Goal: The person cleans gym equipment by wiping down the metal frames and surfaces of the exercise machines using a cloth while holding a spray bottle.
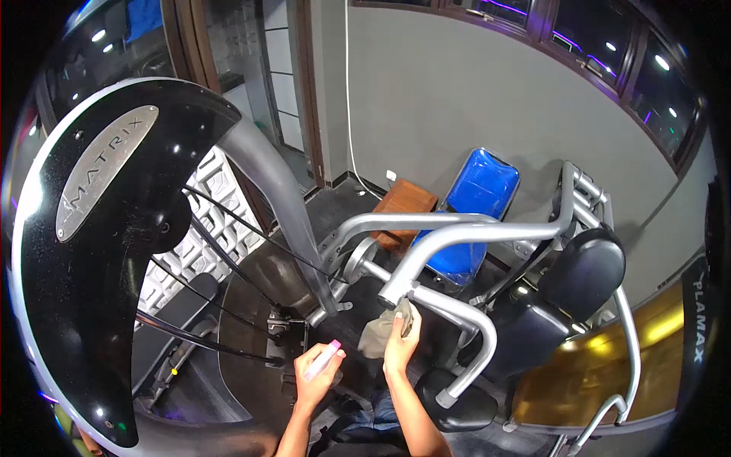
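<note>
Wrapped round a small white bottle with a pink top (323, 359), my left hand (312, 381) is closed at the lower middle. To its right, my right hand (401, 344) grips a grey-brown cloth (378, 335), which hangs down on its left side. The upper end of the cloth is at the end of a thick silver tube (434, 247) of a gym machine; whether it touches the tube is hard to tell. Below and right of that end, a bent silver handle (483, 343) curves down to a dark tip.
A large black machine cover (84, 266) fills the left. Black cables (236, 266) run beside it. Further back are a blue padded chair (481, 186) and a brown wooden stool (403, 206). A black seat back (585, 276) and a gold-coloured panel (601, 381) stand at the right.
</note>
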The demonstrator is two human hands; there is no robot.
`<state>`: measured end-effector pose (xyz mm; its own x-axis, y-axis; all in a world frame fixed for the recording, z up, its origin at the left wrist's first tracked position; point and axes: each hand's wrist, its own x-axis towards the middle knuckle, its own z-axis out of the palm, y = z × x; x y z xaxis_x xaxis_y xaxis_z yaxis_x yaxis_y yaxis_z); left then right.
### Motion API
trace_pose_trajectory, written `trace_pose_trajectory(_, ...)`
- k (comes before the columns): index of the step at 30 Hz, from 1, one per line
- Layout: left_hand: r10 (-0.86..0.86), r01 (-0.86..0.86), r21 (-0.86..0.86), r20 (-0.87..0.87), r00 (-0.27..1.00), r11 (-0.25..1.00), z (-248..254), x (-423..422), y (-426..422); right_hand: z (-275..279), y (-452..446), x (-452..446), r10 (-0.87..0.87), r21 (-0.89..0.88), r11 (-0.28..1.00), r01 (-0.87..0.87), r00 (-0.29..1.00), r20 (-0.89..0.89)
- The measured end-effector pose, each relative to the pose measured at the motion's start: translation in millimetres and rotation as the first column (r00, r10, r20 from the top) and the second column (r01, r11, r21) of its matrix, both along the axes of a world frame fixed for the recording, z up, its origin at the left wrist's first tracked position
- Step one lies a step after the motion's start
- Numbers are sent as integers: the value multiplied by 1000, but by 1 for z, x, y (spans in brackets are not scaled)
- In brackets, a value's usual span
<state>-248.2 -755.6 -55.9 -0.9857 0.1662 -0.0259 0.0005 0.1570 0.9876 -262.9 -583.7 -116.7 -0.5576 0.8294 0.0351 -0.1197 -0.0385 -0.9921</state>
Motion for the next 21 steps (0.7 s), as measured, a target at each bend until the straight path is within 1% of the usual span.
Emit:
trace_pose_trajectory(1, 8, -8, 18, 25, 1000, 1000, -1, 0, -1, -2, 0, 0, -10, -5, 1000, 10, 1000, 3)
trace_pose_trajectory(3, 9, -10, 35, 51, 999, 999, -2, 1, 0, -7, 1, 1, 53, -210, 976, -60, 998, -40)
trace_pose_trajectory(4, 15, -19, 46, 71, 997, 999, 0, 1, 1, -17, 2, 1, 97, -269, 957, -111, 993, -64)
trace_pose_trajectory(5, 23, -28, 55, 93, 995, 998, 2, 2, 2, -33, 5, 2, 213, -464, 850, -250, 968, -130)
trace_pose_trajectory(7, 23, -28, 42, 111, 994, 999, 4, 2, -1, -26, -2, 0, 259, -717, 671, -191, 966, -16)
trace_pose_trajectory(8, 28, -33, 34, 128, 991, 999, 5, 1, -2, -50, -2, -2, 357, -799, 496, -340, 919, -169)
trace_pose_trajectory(9, 26, -30, 28, 129, 991, 999, 6, -1, -2, -46, -4, -2, 382, -870, 318, -377, 891, -246)
trace_pose_trajectory(11, 74, -74, -3, 137, 988, 997, 6, -2, -3, -32, -13, -2, 302, -890, 186, -416, 886, -351)
trace_pose_trajectory(12, 77, -76, -8, 143, 987, 997, 3, -2, -4, -25, -14, -4, 303, -894, 181, -411, 888, -347)
trace_pose_trajectory(14, 131, -129, -30, 68, 989, 991, -5, -5, -7, -10, -12, -13, 214, -880, 169, -443, 888, -406)
trace_pose_trajectory(15, 130, -128, -29, 71, 989, 991, -7, -6, -7, -5, -12, -17, 214, -882, 170, -440, 890, -403)
trace_pose_trajectory(17, 153, -151, -60, 16, 988, 987, -9, -8, -8, 6, -11, -23, 77, -869, 148, -472, 881, -466)
trace_pose_trajectory(18, 159, -158, -68, 9, 987, 985, -8, -9, -8, 15, -12, -22, 75, -909, 165, -384, 923, -376)
trace_pose_trajectory(19, 159, -158, -69, 12, 987, 985, -7, -8, -8, 10, -11, -18, 75, -910, 165, -381, 924, -374)
trace_pose_trajectory(21, 163, -159, -70, 68, 984, 985, -2, -7, -8, -2, -5, -3, 70, -780, 125, -614, 789, -610)
